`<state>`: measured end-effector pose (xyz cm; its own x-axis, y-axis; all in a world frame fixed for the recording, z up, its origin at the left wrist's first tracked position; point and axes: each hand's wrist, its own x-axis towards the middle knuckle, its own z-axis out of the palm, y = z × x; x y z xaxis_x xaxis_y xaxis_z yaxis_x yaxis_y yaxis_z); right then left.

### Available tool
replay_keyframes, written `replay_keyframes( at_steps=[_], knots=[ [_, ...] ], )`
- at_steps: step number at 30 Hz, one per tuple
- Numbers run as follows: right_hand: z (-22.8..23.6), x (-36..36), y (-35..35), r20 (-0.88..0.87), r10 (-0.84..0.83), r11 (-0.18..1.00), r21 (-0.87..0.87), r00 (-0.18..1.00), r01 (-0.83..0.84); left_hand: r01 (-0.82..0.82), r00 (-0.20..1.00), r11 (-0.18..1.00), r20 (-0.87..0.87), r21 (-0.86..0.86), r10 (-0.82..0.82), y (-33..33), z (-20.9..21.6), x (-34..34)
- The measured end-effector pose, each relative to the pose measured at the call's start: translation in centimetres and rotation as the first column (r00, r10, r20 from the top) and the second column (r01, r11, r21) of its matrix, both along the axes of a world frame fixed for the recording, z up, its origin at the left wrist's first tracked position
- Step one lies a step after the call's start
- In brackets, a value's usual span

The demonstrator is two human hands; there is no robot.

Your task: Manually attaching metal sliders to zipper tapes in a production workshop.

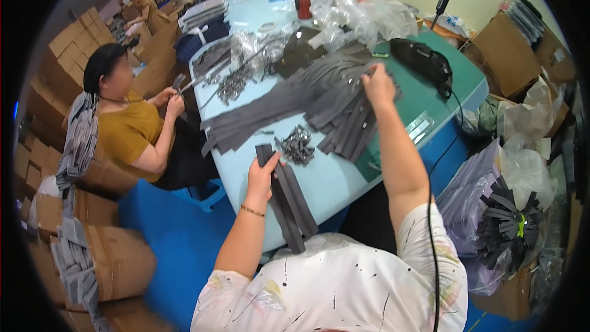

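Note:
My left hand (261,179) is closed around a folded dark grey fabric strip (290,200), whose two lengths hang toward my lap over the table's near edge. Farther off on the right, my right hand (379,88) has its fingers pinched together at a large fanned pile of similar dark grey strips (332,95); what lies between the fingertips is too small to make out. A small heap of shiny metal-and-dark pieces (296,147) sits just beyond my left hand, beside the pile.
On the left a co-worker (132,123) sits holding a small item near another heap of small metal pieces (235,86). A black pouch-like item (424,64) lies on the green tabletop (455,67). Clear plastic bags (362,15) and a red bottle (302,0) stand behind. Cartons (120,258) flank the table.

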<state>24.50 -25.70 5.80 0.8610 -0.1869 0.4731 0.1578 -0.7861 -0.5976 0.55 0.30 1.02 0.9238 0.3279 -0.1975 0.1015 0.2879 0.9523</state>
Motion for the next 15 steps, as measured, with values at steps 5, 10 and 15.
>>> replay_keyframes(
  at_steps=[5, 10, 15],
  knots=[
    [2.0, -5.0, 4.0, 0.164, 0.352, 0.936, -0.039, 0.922, -0.351, -0.106, 0.991, 0.987, 0.074, -0.124, 0.115, 0.3, -0.3, 0.5],
    [-2.3, -13.2, 7.3, -0.205, 0.684, 0.713, -0.017, 0.700, -0.701, -0.060, 0.979, 0.994, 0.190, -0.088, 0.076, 0.8, -0.2, 0.1],
    [-4.8, -14.9, 6.8, -0.234, 0.784, 0.592, 0.006, 0.575, -0.806, -0.058, 0.974, 0.984, 0.224, 0.166, 0.020, 0.0, -0.2, -0.1]
  ],
)
